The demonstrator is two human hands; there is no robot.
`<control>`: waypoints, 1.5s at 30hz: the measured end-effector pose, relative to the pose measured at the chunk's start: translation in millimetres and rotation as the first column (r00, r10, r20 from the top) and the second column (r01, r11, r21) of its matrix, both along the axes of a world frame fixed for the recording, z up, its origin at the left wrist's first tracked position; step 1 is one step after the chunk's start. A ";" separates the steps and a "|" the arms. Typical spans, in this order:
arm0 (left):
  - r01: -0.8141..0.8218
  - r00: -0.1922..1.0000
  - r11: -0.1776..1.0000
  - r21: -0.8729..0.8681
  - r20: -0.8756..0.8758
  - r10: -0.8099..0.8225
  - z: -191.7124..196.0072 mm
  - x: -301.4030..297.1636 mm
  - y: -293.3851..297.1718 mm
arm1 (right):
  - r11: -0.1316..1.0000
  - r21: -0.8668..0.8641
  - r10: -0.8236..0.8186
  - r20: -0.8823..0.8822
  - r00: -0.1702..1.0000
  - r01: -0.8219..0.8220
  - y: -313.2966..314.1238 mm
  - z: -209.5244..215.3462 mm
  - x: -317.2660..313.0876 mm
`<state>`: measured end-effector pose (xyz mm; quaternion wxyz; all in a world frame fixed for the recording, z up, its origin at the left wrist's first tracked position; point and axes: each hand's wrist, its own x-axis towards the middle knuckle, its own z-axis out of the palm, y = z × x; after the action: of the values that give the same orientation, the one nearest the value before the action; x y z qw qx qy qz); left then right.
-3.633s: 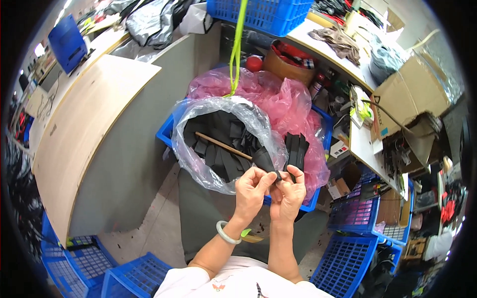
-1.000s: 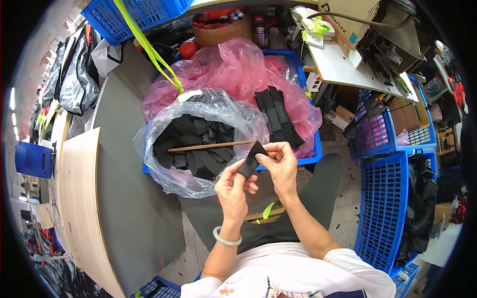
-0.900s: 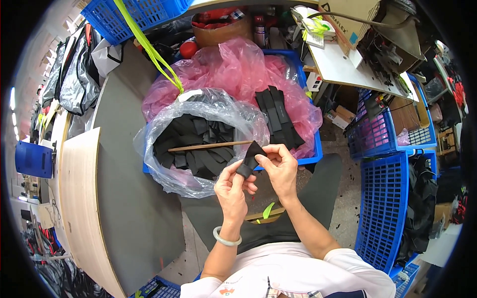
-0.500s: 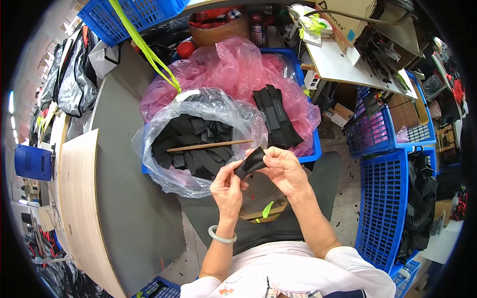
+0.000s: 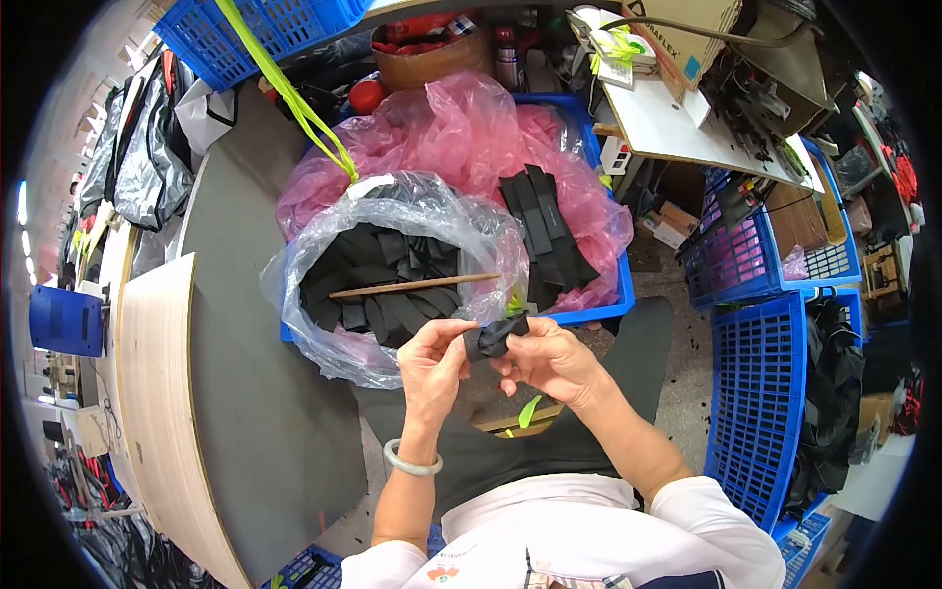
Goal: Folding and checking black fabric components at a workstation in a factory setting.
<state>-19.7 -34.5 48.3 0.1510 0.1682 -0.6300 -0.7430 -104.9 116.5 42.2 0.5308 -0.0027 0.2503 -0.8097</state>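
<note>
Black strip (image 5: 494, 337) pinched between left hand (image 5: 432, 363) and right hand (image 5: 551, 358)

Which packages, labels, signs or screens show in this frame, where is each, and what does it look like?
Cardboard box: top right, on the white worktable; brown, with a small blue sticker.
Clear plastic bag: centre, lining a blue crate; crumpled, full of black strips.
Pink plastic bag: behind it; crumpled, holding stacked black strips.
No screens or signs visible.
</note>
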 end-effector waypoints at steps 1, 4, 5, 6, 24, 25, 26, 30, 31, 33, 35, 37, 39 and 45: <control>0.000 1.000 1.000 -0.001 -0.003 0.000 0.4 -0.6 -1.4 | 1.000 -0.001 0.000 -0.003 1.000 0.000 1.0 -2.7 -0.3; -0.087 0.996 0.996 -0.006 0.022 0.087 1.9 0.3 -4.1 | 0.959 0.284 0.102 -0.358 0.928 0.004 3.5 -3.7 -1.0; -0.097 0.995 0.992 -0.079 0.004 0.098 4.0 1.3 -4.5 | 0.958 0.286 0.104 -0.353 0.930 0.001 3.8 -1.0 -0.6; -0.108 0.994 0.983 -0.151 -0.015 0.107 6.2 2.1 -5.2 | 0.972 0.211 0.159 -0.284 0.945 -0.100 4.2 1.5 -0.9; 0.149 0.963 0.841 0.521 -0.269 -0.004 21.6 -27.0 25.3 | 0.852 0.161 0.173 -0.985 0.022 0.497 -24.3 -8.5 27.8; 0.121 0.966 0.861 0.495 -0.259 0.013 22.4 -25.1 26.4 | 0.857 0.132 0.104 -0.991 0.082 0.498 -27.6 -11.8 28.8; 0.164 0.974 0.799 0.578 -0.222 -0.040 16.7 -18.8 20.9 | 0.869 0.493 0.385 -0.721 0.577 0.036 -23.9 27.8 18.9; 0.619 0.737 0.620 0.483 -0.631 -0.245 -6.0 -28.2 14.3 | 0.851 -0.331 0.468 0.126 0.874 -0.408 -26.7 -4.9 15.6; 0.618 0.736 0.624 0.478 -0.631 -0.246 -4.3 -31.2 13.9 | 0.848 -0.334 0.471 0.122 0.873 -0.411 -28.7 3.3 16.1; 0.448 0.833 0.718 0.533 -0.540 -0.119 -0.6 -31.5 14.8 | 0.933 -0.239 0.302 0.110 0.947 -0.270 -28.8 18.6 19.6; 0.418 0.821 0.722 0.551 -0.569 -0.042 -6.8 -37.1 11.9 | 0.930 -0.236 0.306 0.073 0.949 -0.281 -24.2 16.0 12.2; 0.466 0.810 0.557 0.687 -0.584 0.043 -16.0 -34.5 17.8 | 0.966 -0.079 0.247 -0.013 0.969 -0.248 -15.4 16.7 13.8; 0.405 0.838 0.569 0.715 -0.539 0.081 -17.8 -31.2 22.6 | 0.960 -0.109 0.258 -0.021 0.966 -0.258 -10.7 16.2 14.1; 0.221 0.913 0.747 0.627 -0.402 0.067 -0.2 -28.4 28.4 | 0.942 0.234 -0.183 -0.243 0.953 0.240 -22.6 25.9 22.2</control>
<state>-48.0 -6.0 48.2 0.1752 0.0286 -0.2887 -0.9408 -82.7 93.9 68.1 0.4051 0.0053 0.4101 -0.8171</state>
